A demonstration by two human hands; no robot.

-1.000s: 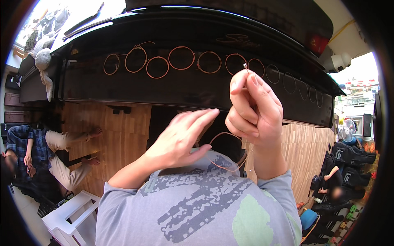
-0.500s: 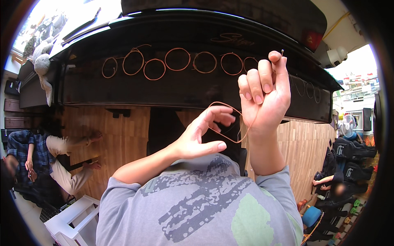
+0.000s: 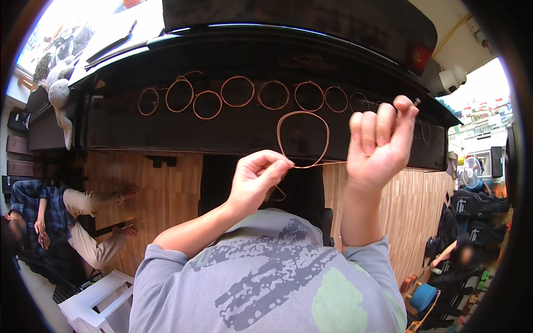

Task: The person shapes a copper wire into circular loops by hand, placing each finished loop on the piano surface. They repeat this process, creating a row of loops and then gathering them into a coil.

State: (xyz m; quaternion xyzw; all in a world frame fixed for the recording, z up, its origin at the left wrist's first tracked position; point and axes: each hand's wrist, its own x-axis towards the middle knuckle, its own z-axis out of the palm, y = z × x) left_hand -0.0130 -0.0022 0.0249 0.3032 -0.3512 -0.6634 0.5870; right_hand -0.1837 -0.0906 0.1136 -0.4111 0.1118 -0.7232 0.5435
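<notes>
Hands (image 3: 261,177) pinching copper wire loop (image 3: 302,139)

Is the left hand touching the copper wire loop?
Touching. In the head view the left hand pinches the copper wire loop at its lower edge between thumb and fingertips, while the right hand holds the wire's other end.

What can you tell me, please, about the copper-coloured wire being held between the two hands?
The wire is thin, copper-coloured and looks metallic. It is bent into one rounded loop standing upright before the dark piano edge. The left hand pinches it below the loop; a straight run leads to the raised right hand, closed around it.
</notes>
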